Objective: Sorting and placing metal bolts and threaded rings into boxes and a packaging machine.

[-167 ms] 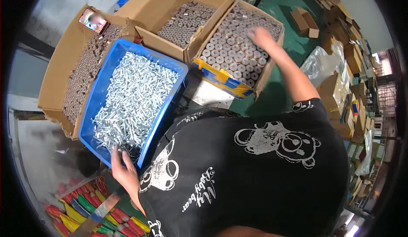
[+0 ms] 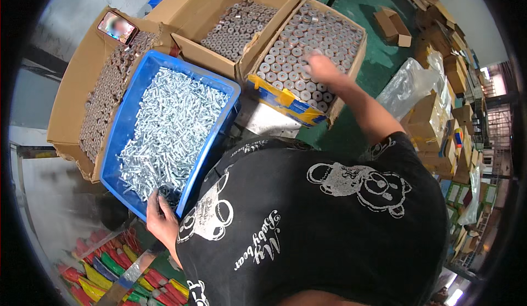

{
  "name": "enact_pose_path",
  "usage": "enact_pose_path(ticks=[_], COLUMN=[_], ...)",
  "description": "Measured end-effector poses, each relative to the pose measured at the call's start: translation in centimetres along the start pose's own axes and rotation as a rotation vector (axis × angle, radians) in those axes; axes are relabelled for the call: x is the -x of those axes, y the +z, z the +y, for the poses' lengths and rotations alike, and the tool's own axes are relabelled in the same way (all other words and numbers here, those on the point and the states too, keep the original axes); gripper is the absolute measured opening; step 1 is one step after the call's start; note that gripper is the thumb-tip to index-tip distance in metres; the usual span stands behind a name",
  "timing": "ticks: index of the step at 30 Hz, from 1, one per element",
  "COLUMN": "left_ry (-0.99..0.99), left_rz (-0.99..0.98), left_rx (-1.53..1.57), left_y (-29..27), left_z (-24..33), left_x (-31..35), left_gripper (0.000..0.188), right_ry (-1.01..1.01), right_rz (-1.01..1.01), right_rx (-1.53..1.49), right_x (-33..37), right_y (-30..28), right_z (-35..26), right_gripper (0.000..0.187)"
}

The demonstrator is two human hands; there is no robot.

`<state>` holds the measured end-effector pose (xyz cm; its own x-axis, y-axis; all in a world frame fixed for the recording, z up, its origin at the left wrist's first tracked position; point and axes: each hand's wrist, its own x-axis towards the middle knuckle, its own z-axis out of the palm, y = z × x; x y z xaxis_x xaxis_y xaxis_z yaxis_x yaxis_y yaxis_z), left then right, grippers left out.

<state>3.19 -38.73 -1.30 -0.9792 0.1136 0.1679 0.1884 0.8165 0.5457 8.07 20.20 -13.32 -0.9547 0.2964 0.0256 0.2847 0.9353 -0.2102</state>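
Note:
At the near corner of a blue plastic bin, my left hand has its thumb and fingers drawn together beside small dark pieces; what they grip is too small to make out. Short shiny metal pins fill the bin. My right hand hovers over a cardboard box at the right, its fingers curled together and slightly blurred. Anything inside them is hidden. Packed upright in that box are round metal pieces with centre holes.
Two more cardboard boxes stand behind and left of the bin, a middle one and a left one, both holding similar round pieces. A phone leans in the left box. Colourful bundles lie lower left; cartons and clear plastic are at right.
My right hand has moved left and nearer to me over the box of round pieces. My left hand stays at the bin's near corner, and the view has shifted slightly.

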Motion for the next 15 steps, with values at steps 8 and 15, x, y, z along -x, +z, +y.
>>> enact_pose_path(ticks=[8, 15], left_ry=[-0.089, -0.112], left_rz=[-0.023, 0.011], left_rx=[0.052, -0.038], left_y=[-0.6, -0.7], left_z=[1.8, 1.7], left_x=[-0.6, -0.5], left_gripper=[0.021, 0.018], right_ry=[-0.264, 0.126], right_rz=[-0.003, -0.366], right_rx=[0.001, -1.28], right_x=[0.2, -14.7], right_y=[0.1, -10.8], right_z=[-0.6, -7.6], right_gripper=[0.022, 0.032])
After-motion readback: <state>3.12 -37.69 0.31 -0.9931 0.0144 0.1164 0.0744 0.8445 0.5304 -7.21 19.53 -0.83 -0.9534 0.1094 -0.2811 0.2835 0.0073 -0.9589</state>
